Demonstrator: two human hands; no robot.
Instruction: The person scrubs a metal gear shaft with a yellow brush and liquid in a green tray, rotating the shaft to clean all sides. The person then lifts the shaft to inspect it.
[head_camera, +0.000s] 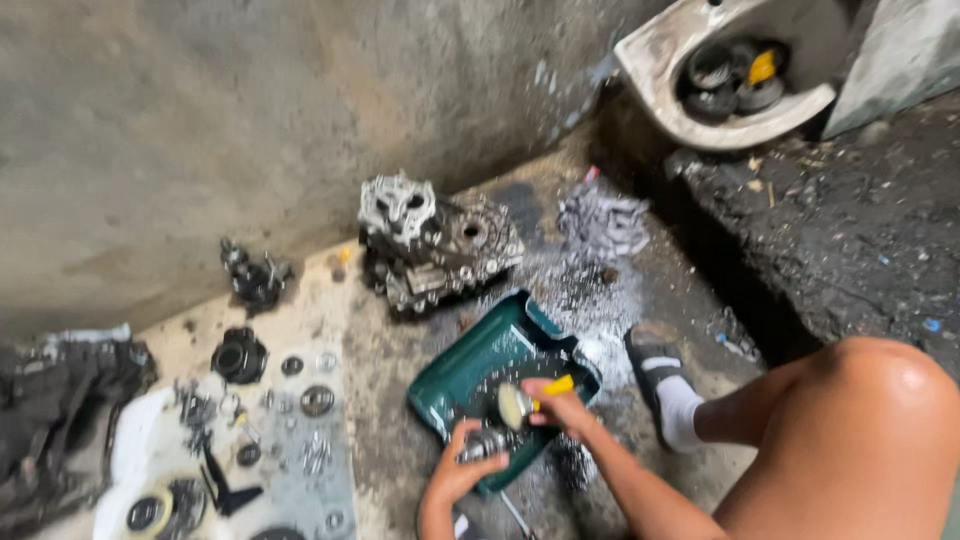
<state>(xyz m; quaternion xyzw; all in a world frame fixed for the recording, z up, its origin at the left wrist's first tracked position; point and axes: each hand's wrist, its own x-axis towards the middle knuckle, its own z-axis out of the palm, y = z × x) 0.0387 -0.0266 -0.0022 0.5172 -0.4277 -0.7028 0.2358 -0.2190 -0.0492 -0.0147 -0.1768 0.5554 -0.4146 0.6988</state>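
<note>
Small parts (300, 400) lie on the floor (390, 470) at my left. My left hand (462, 470) clamps a metal part (485, 443) over the green tray (470, 365); my right hand (560, 408) grips a yellow-handled brush (530, 398) touching it.

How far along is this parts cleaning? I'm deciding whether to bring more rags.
Looks mid-way. Done: many small parts lie spread on the sheet at the left. In hand: over the green tray, the left hand holds a metal part while the right hand works a yellow-handled brush on it. Left: the big engine casing by the wall still looks grimy.
</note>
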